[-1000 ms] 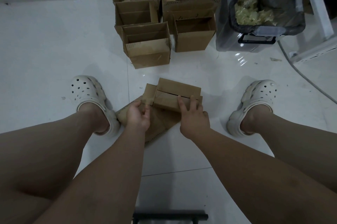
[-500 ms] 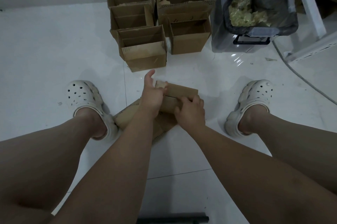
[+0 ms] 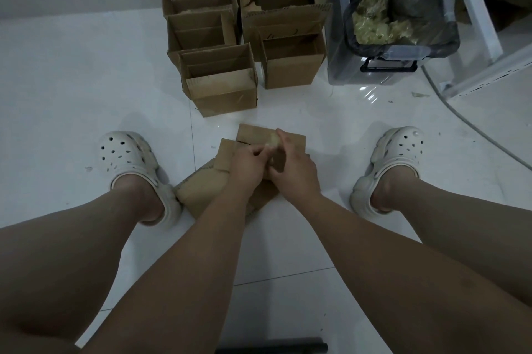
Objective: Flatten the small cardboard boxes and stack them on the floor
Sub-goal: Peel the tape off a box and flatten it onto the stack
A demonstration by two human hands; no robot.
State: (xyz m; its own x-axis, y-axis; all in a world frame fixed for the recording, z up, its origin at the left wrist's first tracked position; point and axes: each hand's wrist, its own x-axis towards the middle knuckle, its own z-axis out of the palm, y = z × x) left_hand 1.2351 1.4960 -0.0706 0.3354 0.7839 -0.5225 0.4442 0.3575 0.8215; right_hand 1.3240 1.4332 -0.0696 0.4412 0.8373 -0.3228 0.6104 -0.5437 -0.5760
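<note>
A small brown cardboard box (image 3: 290,142) lies between my feet on the white floor, on top of a flattened cardboard pile (image 3: 198,191). Both hands meet over its middle. My left hand (image 3: 247,166) has its fingers curled on the box's near edge, beside a loose side flap (image 3: 226,155). My right hand (image 3: 295,170) pinches a pale strip of tape (image 3: 273,140) lifted off the box top. Much of the box is hidden under my hands. Several open cardboard boxes (image 3: 221,84) stand in two rows further ahead.
A clear plastic bin (image 3: 374,77) with a black bag and pale scraps stands at the right of the boxes. A white frame (image 3: 475,2) and a cable (image 3: 460,117) lie at the far right. White clogs (image 3: 126,155) (image 3: 394,155) flank the box.
My left hand came back from the box's far left corner to its middle. My right hand slid forward and now pinches tape. The left side flap is exposed again.
</note>
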